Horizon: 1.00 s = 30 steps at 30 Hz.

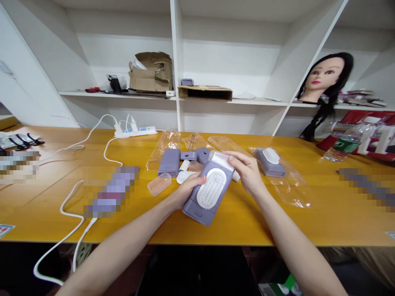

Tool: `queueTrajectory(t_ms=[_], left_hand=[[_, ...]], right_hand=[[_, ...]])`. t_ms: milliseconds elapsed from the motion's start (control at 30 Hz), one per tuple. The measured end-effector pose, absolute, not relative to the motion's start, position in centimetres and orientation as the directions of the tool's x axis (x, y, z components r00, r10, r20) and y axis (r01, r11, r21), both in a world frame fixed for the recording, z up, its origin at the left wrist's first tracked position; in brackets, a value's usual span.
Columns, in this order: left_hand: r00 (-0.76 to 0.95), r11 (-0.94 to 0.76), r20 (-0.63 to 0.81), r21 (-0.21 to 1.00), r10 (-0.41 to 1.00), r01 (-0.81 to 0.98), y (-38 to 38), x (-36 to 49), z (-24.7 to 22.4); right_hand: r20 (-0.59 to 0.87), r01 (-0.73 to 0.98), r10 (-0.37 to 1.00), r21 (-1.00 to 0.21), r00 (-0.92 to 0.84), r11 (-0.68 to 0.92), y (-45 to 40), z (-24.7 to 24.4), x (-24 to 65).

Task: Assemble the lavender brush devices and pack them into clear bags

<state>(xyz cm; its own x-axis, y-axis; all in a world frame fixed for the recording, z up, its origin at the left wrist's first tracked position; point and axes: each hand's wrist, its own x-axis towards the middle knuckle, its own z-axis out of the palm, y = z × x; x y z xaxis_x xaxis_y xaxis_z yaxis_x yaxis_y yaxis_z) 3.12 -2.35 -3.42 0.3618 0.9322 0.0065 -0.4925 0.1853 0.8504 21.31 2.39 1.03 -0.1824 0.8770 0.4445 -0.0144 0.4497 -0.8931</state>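
Bare forearms (135,242) are stretched over a tabletop (243,218); a purple case (193,201) is gripped at its side by the left hand (187,192), at its clear end by the right hand (246,169), beyond which another purple unit (274,169) is placed.

Bright, even light glints off the plastic bags (291,190) — edges stretched, patches pixelated.

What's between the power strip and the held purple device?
Head view: a clear plastic bag, another purple case and loose white pieces lie between power strip and device.
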Motion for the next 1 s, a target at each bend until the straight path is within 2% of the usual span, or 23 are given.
queueTrajectory(t_ms=[267, 433, 600, 733, 833, 900, 967, 1000], left_hand=[[0.318, 0.142, 0.027, 0.858, 0.948, -0.494, -2.2, 3.0, -3.3], [0.286, 0.159, -0.03, 0.884, 0.958, -0.439, -2.3, 2.9, -3.2], [0.276, 0.17, -0.042, 0.873, 0.96, -0.457, -2.3, 2.9, -3.4], [0.288, 0.243, -0.109, 0.842, 0.951, -0.482, -2.0, 3.0, -3.7], [0.343, 0.367, -0.211, 0.789, 0.915, -0.493, -1.6, 3.0, -3.6], [0.41, 0.437, -0.24, 0.746, 0.88, -0.502, -1.4, 2.9, -3.5], [0.456, 0.467, -0.233, 0.721, 0.859, -0.512, -1.4, 2.8, -3.4], [0.47, 0.474, -0.228, 0.716, 0.853, -0.512, -1.4, 2.7, -3.4]], right_hand=[[0.419, 0.071, 0.883, -0.895, -0.21, 0.441, 1.9, 1.2, 21.4], [0.447, 0.111, 0.859, -0.868, -0.249, 0.484, 2.0, 0.3, 21.3], [0.472, 0.187, 0.847, -0.834, -0.246, 0.519, 2.1, -0.5, 21.3], [0.445, 0.182, 0.85, -0.845, -0.283, 0.503, 2.3, -0.9, 21.1], [0.419, 0.206, 0.833, -0.836, -0.362, 0.509, 3.2, -0.4, 21.6], [0.448, 0.278, 0.817, -0.785, -0.362, 0.554, 4.4, 0.2, 22.9], [0.569, 0.449, 0.793, -0.664, -0.216, 0.598, 6.0, 0.7, 25.0], [0.635, 0.587, 0.764, -0.578, -0.113, 0.567, 6.8, 0.8, 26.3]])
